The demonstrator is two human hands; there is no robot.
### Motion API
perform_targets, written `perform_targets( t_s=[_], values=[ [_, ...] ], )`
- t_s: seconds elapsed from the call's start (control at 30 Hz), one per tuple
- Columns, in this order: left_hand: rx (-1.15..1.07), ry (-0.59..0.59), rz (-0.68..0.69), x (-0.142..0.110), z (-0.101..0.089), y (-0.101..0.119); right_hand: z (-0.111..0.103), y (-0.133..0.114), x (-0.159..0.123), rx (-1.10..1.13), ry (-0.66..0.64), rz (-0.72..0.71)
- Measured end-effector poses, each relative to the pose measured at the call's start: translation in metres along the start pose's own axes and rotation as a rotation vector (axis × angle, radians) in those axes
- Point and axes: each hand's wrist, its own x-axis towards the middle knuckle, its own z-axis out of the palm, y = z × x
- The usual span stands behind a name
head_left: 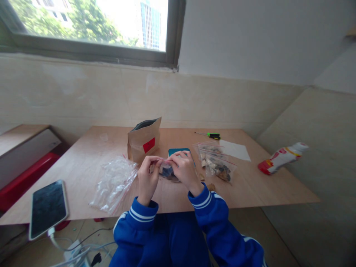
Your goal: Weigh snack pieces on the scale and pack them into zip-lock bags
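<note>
Both my hands pinch the top edge of a small clear zip bag (168, 172) with dark pieces inside, held low over the table in front of me. My left hand (148, 177) grips the edge at its left, fingers closed. Close beside it, my right hand (185, 168) has its fingers closed on the same edge and covers part of the bag. Behind the hands lies a teal flat object (178, 151), partly hidden. A brown paper pouch (139, 148) with a red label stands open at the back left. Left of my hands is a pile of clear zip bags (111, 181).
Filled zip bags (219, 165) lie right of my hands, near a white paper sheet (236, 150) and screwdrivers (213, 135). A white-and-red bottle (282, 159) is at the right. A tablet (48, 207) with a plugged cable overhangs the front left edge.
</note>
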Motion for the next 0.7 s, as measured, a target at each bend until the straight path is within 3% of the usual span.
perform_targets(
  t_s=[0.2,0.4,0.57,0.7],
  values=[
    [-0.089,-0.060,-0.054,0.003,0.002,-0.003,-0.004,-0.001,0.002,-0.063,-0.022,-0.051],
    [0.023,0.041,-0.046,0.006,-0.004,-0.008,-0.003,0.011,-0.002,-0.031,-0.075,-0.093],
    [-0.018,-0.033,-0.065,0.003,-0.003,-0.006,-0.001,0.012,-0.004,-0.032,-0.029,-0.026],
    [-0.066,-0.107,-0.089,0.004,-0.001,-0.004,-0.005,0.009,-0.003,-0.044,-0.052,-0.060]
  ],
)
